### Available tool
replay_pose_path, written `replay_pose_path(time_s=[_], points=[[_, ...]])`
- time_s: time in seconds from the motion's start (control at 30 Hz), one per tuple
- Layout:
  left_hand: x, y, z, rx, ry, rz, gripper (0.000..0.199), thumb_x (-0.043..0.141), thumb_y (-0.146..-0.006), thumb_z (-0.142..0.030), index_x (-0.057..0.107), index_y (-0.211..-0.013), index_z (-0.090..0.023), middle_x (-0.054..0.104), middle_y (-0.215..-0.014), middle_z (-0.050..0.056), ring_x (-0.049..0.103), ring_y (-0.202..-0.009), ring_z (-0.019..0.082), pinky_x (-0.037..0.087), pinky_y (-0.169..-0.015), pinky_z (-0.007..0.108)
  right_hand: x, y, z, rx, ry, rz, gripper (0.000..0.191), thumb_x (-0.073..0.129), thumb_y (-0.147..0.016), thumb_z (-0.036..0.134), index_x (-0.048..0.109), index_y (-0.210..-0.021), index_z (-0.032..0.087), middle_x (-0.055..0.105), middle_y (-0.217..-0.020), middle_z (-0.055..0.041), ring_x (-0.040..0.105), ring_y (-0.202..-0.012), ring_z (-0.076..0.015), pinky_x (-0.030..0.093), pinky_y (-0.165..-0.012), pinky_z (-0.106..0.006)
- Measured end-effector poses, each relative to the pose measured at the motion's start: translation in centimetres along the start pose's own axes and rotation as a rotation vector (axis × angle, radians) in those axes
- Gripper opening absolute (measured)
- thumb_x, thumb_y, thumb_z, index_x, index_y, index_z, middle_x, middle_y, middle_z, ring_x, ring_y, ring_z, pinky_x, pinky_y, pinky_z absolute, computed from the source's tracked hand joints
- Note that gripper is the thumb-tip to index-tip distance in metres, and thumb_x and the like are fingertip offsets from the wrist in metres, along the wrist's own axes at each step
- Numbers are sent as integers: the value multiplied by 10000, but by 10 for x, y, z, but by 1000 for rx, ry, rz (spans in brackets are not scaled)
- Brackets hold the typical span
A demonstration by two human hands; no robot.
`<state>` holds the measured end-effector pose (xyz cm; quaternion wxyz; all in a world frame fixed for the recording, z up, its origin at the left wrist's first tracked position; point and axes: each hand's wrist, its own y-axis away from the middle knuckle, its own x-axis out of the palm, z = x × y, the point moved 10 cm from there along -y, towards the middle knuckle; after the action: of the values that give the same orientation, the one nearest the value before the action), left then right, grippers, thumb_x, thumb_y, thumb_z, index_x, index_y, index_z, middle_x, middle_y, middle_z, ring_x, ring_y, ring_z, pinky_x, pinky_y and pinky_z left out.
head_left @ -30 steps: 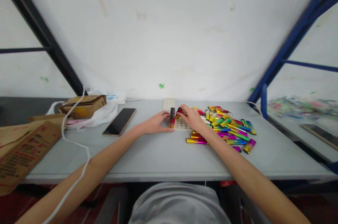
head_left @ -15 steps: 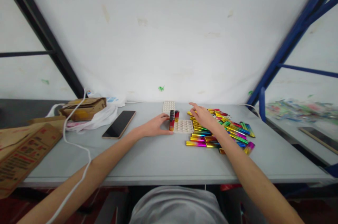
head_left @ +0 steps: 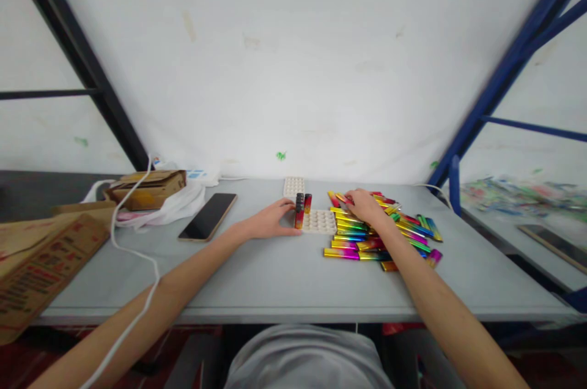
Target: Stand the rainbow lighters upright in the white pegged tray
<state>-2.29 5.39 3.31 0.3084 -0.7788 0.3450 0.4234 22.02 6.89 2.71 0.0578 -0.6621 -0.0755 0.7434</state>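
At the left end of a white pegged tray [head_left: 321, 222] my left hand [head_left: 270, 219] curves round a short row of upright lighters [head_left: 299, 218]. Its thumb lies at the near end and its fingers at the far end, steadying row and tray. These lighters have black tops and red-yellow bodies. One more upright lighter [head_left: 307, 203] stands just right of the row. My right hand [head_left: 365, 204] reaches into a loose pile of shiny multicoloured lighters [head_left: 353, 238] right of the tray. Its fingers are bent down on lighters at the pile's far side; the fingertips are partly hidden.
A second white tray [head_left: 294, 186] lies behind the first, near the wall. To the left are a phone [head_left: 208, 216], a white plastic bag [head_left: 186, 208], a cardboard box [head_left: 153, 189] and a brown paper package [head_left: 59, 254]. A white cable [head_left: 137, 253] hangs across my left forearm.
My right hand has gone from hovering with the index finger stretched out to reaching down into the pile, shifting some lighters there. My left hand stays at the row.
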Motion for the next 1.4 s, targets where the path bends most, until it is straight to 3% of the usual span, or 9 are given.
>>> replay_pose_path(time_s=[0.13, 0.23, 0.3, 0.4, 0.6, 0.7, 0.87, 1.1, 1.4], points=[[-1, 0, 1, 8, 3, -19, 693, 718, -796, -627, 610, -1298, -162, 542, -1442, 145, 530, -1319, 327, 388, -1161, 421, -14, -1, 2, -21, -214, -163, 274, 533, -933, 135, 740, -1112, 132, 708, -1132, -160, 630, -1089, -239, 434, -996, -331], [1, 0, 3, 0, -13, -4, 711, 704, -805, -637, 596, -1313, -151, 530, -1447, 157, 530, -1320, 322, 390, -1158, 412, -25, -1, -3, 36, -636, -269, 284, 652, -878, 244, 720, -1138, 153, 721, -1024, -104, 642, -867, -202, 495, -851, -336], [2, 0, 3, -5, -20, 6, 720, 699, -811, -637, 586, -1325, -146, 523, -1449, 162, 527, -1322, 317, 389, -1159, 405, -23, -1, -2, 74, -1037, -266, 374, 731, -822, 360, 709, -1149, 180, 713, -936, -52, 601, -719, -159, 497, -734, -313], [2, 0, 3, 0, -16, 2, 709, 706, -806, -629, 591, -1316, -151, 532, -1442, 153, 530, -1318, 317, 396, -1150, 405, -22, 2, 10, 84, -1503, -230, 429, 822, -716, 462, 729, -1043, 200, 676, -867, -14, 577, -727, -136, 478, -686, -275], [1, 0, 1, 22, -7, -14, 694, 711, -809, -619, 599, -1309, -151, 539, -1440, 156, 529, -1314, 328, 400, -1147, 427, -26, 14, 46, 19, -1730, -98, 394, 794, -748, 562, 633, -919, 246, 613, -812, 22, 578, -744, -133, 511, -703, -266], [0, 0, 0, 31, 1, -27, 687, 713, -810, -617, 601, -1317, -167, 548, -1434, 146, 532, -1313, 324, 393, -1154, 429, -29, 20, 68, -51, -1755, -5, 407, 718, -809, 615, 530, -953, 284, 531, -679, 66, 498, -580, -113, 458, -578, -243], [0, 0, -1, 36, 9, -27, 689, 712, -813, -615, 593, -1328, -173, 547, -1431, 143, 530, -1313, 314, 386, -1160, 432, -20, 23, 74, 20, -1519, -23, 444, 603, -854, 686, 511, -854, 252, 285, -568, 98, 206, -444, -83, 151, -424, -224], [0, 0, -3, 49, 0, -12, 624, 700, -829, -599, 610, -1283, -181, 559, -1412, 134, 530, -1310, 311, 409, -1144, 426, -24, 26, 72, 12, -982, -247, 529, 521, -865, 621, 355, -552, 229, 300, -525, 51, 313, -536, -113, 222, -526, -284], [2, 0, -1, 27, 3, 5, 640, 687, -826, -623, 604, -1269, -169, 546, -1418, 142, 512, -1326, 309, 386, -1153, 404, -31, 29, 80, -47, -920, -285, 410, 469, -887, 491, 377, -586, 227, 314, -541, 55, 332, -549, -116, 229, -542, -282]])
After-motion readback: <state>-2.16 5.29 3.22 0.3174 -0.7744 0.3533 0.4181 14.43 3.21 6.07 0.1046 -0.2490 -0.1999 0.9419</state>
